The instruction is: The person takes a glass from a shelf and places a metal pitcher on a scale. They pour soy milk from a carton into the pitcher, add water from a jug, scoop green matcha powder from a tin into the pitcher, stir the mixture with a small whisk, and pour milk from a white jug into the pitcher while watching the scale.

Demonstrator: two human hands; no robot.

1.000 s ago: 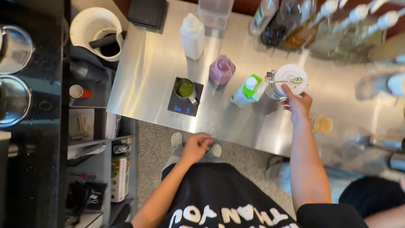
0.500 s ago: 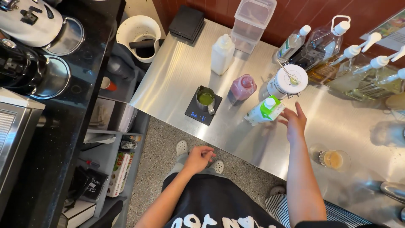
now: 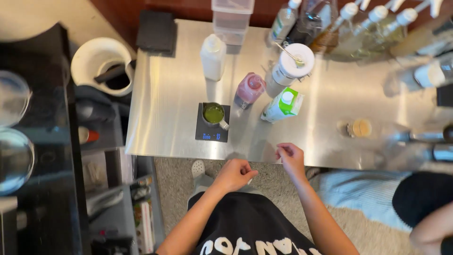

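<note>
Both my hands hover at the near edge of a steel table. My left hand is curled into a loose fist just off the edge, holding nothing I can see. My right hand is over the edge, fingers bent, empty. Beyond them a small metal pitcher of green liquid stands on a dark digital scale. A pink-filled bottle, a green-and-white carton and a white container with a spoon across its top stand behind.
A white squeeze bottle and clear stacked tubs stand at the back, with several pump bottles at the back right. A small jar sits to the right. A white bin and black counter lie left.
My right hand has drawn back from the white container with the spoon to the table's near edge. My left hand rose slightly toward the edge. The view shifted.
</note>
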